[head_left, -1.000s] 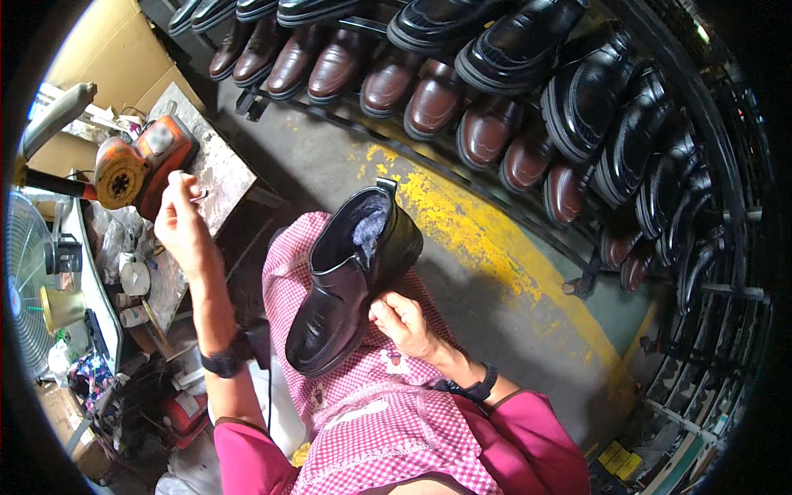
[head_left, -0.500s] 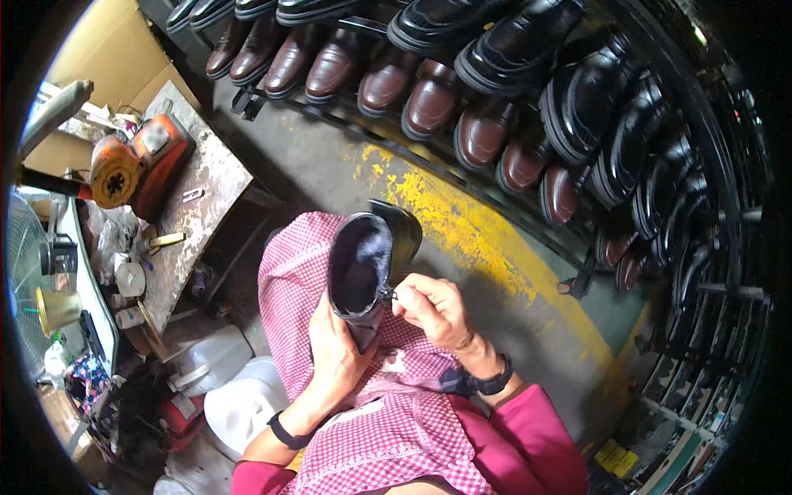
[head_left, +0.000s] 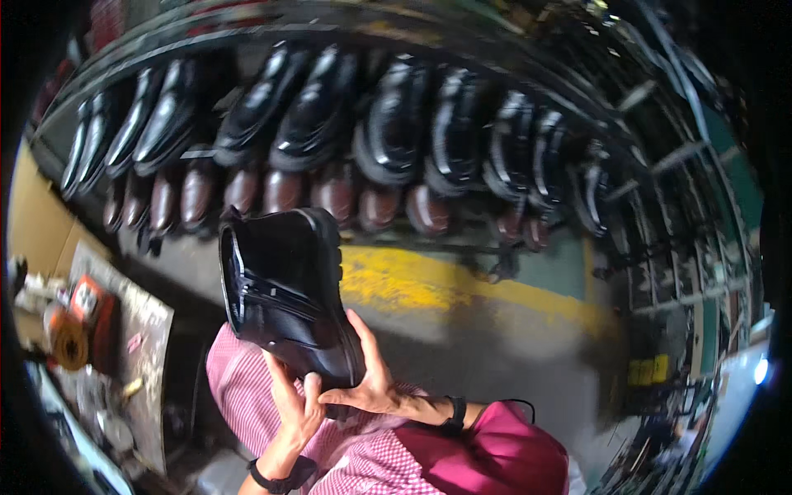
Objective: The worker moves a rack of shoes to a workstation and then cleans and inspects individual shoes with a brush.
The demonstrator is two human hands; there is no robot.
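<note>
Floor: grey concrete floor (head_left: 528, 359), with a worn yellow painted stripe (head_left: 404, 279) crossing from the centre to the right. A green floor section (head_left: 561, 276) lies beyond the stripe, at the far right.

Furniture, far side: 1 long shoe rack (head_left: 165, 56) spans the scene from left to right; 2 loaded tiers are visible.

Furniture, right side: 1 slatted metal rack (head_left: 693, 297) with light crossbars. A yellow rectangular panel (head_left: 648, 370) sits at its near end.

Furniture, left side: 1 worktable (head_left: 153, 330), surface scuffed and patchy. A tan cardboard panel (head_left: 41, 219) stands beyond it.

Lighting: 1 bright light spot (head_left: 761, 371) at the right edge. The area behind the shoe rack is dim and blurred.
</note>
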